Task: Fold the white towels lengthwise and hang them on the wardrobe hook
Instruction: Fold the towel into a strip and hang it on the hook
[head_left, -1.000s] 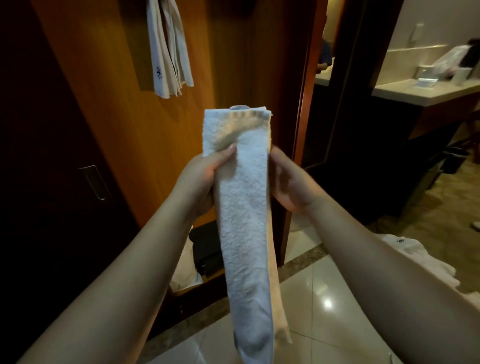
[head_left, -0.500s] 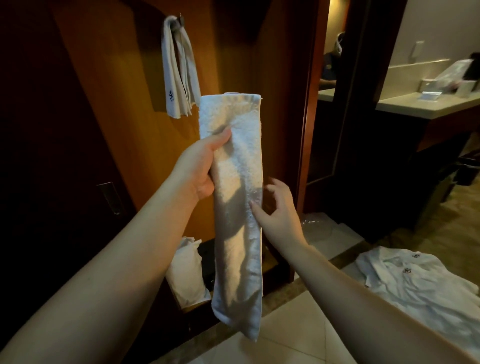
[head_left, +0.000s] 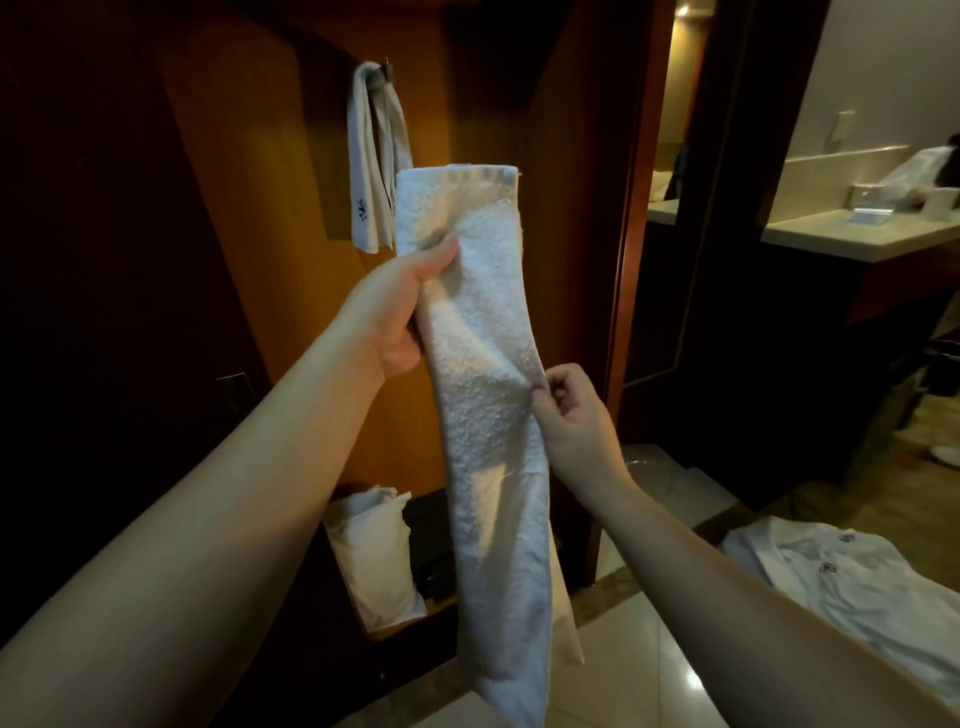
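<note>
Dark wood wardrobe panelling (head_left: 249, 218) fills the left side of my view, dim at the far edge and warmer orange toward the middle. On it, up high, a small hook (head_left: 385, 76) carries a hung towel (head_left: 375, 161), folded narrow, with a small dark emblem near its lower end. Below, on the wardrobe's low shelf, a white bag (head_left: 376, 558) leans upright beside something dark that I cannot make out.

My left hand (head_left: 397, 312) is raised in front of the panelling and grips the folded towel (head_left: 488, 395) near its top, thumb pressed across the front and fingers hidden behind the cloth. That towel hangs as a long narrow strip from just below the hook's height down past the bottom of the view, its top hem level and its lower part in shadow. My right hand (head_left: 571, 421) sits lower, at the strip's right edge, fingers curled and pinching the edge between thumb and fingertips.

Right of the towel stands a dark door frame (head_left: 631, 208), and beyond it a pale bench (head_left: 857, 239) with small items on top. On the shiny tiled floor (head_left: 649, 675) at lower right lies a pile of white towels (head_left: 852, 587) with dark emblems showing.
</note>
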